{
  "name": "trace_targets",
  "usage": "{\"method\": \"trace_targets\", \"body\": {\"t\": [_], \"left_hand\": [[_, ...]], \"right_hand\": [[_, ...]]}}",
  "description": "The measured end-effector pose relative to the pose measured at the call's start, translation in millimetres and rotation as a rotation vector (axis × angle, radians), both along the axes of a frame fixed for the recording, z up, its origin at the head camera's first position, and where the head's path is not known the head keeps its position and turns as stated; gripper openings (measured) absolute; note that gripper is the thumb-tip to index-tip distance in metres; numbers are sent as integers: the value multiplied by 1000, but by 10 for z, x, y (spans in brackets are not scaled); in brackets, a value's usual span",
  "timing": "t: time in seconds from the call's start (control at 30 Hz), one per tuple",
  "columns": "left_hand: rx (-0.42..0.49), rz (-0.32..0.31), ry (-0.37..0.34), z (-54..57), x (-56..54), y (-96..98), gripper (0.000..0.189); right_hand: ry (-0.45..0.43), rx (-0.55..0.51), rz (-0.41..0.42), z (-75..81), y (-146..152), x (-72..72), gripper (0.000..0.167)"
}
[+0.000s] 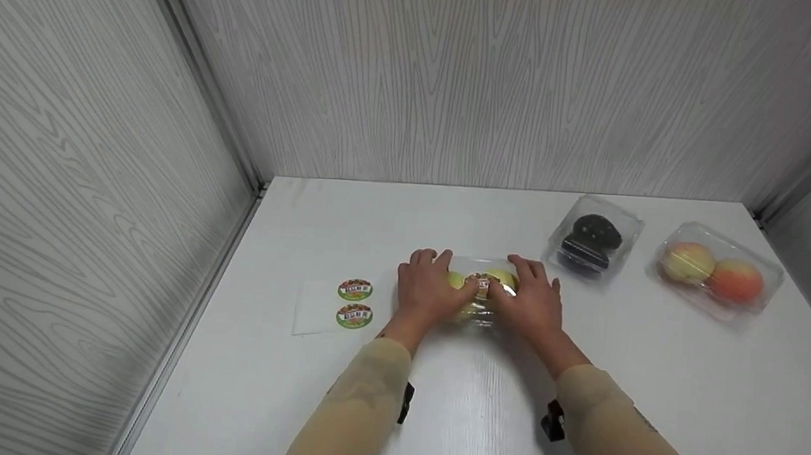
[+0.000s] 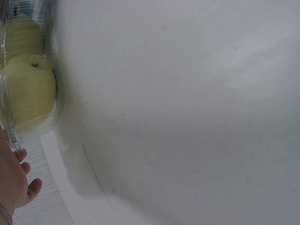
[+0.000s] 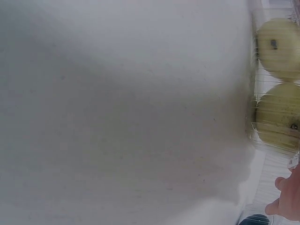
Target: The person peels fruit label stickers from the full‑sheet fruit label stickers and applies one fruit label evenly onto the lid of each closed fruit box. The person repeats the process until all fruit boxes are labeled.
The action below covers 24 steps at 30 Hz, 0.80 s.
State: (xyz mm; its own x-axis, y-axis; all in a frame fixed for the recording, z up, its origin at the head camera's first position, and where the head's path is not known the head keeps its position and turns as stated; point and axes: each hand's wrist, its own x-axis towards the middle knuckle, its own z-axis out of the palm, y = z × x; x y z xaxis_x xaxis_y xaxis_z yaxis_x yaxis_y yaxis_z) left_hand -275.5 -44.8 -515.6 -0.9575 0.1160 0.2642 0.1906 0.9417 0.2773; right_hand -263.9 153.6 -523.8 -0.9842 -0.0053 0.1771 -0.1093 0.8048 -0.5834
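Note:
A clear plastic box of yellow-green fruit lies on the white table, with an oval printed sticker on its lid. My left hand grips the box's left side, its thumb reaching onto the sticker. From the other side my right hand grips it likewise, and its thumb touches the sticker's right part. Round pale fruit shows through the box wall in the left wrist view. In the right wrist view, two fruits sit behind the ribbed plastic, fingertips right at the box's far corner.
Left of the box lies a backing sheet with two oval stickers. At the back right stand a clear box with dark items and another clear box with two peach-like fruits. Wood-grain panels border the table.

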Motion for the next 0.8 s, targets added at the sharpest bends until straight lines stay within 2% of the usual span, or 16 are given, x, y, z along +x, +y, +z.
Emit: {"method": "trace_targets", "body": {"t": [0.37, 0.6, 0.8], "left_hand": [[23, -2, 3, -1, 0, -7, 73], [38, -8, 13, -2, 3, -21, 69], [39, -24, 9, -12, 5, -25, 74]], "right_hand": [[-15, 12, 5, 22, 2, 8, 63], [27, -16, 20, 25, 3, 25, 56], [36, -22, 35, -14, 23, 39, 63]]}}
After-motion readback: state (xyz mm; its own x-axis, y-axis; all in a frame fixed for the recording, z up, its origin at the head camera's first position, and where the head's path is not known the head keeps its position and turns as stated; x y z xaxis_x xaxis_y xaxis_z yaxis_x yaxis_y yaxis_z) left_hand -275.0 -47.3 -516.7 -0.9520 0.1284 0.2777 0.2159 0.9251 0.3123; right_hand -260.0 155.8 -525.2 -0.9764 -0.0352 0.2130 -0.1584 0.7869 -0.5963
